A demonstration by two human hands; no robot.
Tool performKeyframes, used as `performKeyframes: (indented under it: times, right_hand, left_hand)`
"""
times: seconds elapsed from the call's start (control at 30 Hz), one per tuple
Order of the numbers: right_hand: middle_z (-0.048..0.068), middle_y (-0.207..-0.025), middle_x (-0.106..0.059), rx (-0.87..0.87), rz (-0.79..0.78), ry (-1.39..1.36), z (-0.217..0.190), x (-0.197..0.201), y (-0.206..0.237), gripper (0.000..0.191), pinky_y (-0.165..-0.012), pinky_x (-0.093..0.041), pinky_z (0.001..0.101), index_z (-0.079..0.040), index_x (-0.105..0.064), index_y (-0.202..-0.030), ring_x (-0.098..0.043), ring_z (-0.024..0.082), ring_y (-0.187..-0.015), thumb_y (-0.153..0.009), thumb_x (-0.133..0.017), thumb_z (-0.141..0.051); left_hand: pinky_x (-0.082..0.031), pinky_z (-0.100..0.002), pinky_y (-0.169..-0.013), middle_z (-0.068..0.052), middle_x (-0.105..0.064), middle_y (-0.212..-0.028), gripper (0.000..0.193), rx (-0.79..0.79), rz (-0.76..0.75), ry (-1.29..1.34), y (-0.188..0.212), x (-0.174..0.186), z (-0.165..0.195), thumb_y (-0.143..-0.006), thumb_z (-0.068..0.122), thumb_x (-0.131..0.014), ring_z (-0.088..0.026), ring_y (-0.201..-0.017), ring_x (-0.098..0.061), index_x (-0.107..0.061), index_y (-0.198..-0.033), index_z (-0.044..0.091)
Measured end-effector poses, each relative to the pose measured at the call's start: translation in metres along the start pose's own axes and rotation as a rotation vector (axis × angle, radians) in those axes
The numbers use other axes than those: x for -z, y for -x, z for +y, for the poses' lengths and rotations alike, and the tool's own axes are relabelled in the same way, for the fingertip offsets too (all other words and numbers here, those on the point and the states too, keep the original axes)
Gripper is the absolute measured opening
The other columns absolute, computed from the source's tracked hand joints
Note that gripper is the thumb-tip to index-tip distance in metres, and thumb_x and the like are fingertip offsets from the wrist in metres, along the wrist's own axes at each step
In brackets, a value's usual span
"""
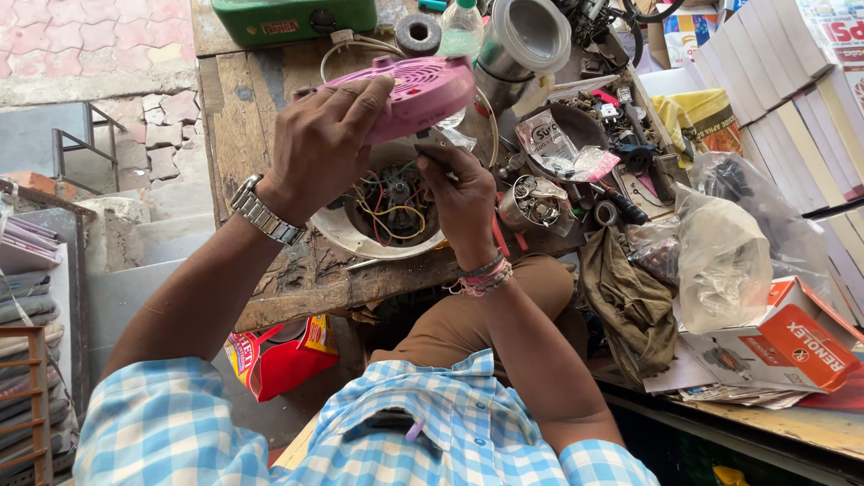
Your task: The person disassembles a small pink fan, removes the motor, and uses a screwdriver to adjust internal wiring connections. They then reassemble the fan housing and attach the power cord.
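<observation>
My left hand [317, 144], with a metal watch on the wrist, grips a round pink slotted plastic cover [423, 90] and holds it tilted above the bench. Below it sits a white round appliance base [346, 236], its inside showing a motor and red, yellow and green wires [393, 207]. My right hand [463, 200], with thread bands at the wrist, hovers over the base's right side and pinches a thin dark tool whose tip points up toward the cover's underside. What kind of tool it is cannot be told.
The worn wooden bench [270, 270] carries a green box [297, 18], a clear bottle [462, 27], a steel jar with lid [522, 45], small parts and a metal cup [531, 205]. Right: an olive rag [630, 301], plastic bags [720, 252], cardboard boxes [783, 346].
</observation>
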State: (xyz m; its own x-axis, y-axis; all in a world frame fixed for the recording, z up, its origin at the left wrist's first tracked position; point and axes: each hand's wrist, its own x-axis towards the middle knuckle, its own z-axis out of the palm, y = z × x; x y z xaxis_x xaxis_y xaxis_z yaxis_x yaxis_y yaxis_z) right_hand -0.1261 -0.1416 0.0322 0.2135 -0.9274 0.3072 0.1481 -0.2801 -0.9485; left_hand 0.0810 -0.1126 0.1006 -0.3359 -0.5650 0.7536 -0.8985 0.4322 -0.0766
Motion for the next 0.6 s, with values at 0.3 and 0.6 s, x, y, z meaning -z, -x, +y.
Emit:
performKeyframes:
  times: [0.3, 0.6]
  right_hand:
    - [-0.002, -0.090, -0.069, -0.001, 0.017, -0.046, 0.007, -0.005, -0.007, 0.017, -0.061, -0.052, 0.0196, 0.000, -0.074, -0.113, -0.058, 0.001, -0.072, -0.101, -0.074, -0.011]
    - [0.001, -0.097, -0.071, 0.026, 0.052, -0.057, 0.006, -0.013, -0.006, 0.017, -0.065, -0.060, 0.0215, 0.001, -0.073, -0.113, -0.065, 0.004, -0.077, -0.099, -0.073, -0.009]
  left_hand:
    - [-0.060, -0.041, -0.079, -0.013, -0.073, -0.122, 0.060, 0.067, -0.031, 0.050, -0.008, 0.005, 0.005, -0.086, 0.005, -0.081, -0.028, -0.102, -0.074, -0.060, -0.142, 0.006]
    - [-0.060, -0.042, -0.081, -0.014, -0.071, -0.123, 0.061, 0.079, -0.018, 0.063, -0.006, 0.006, 0.004, -0.085, 0.013, -0.085, -0.030, -0.103, -0.073, -0.059, -0.140, 0.005]
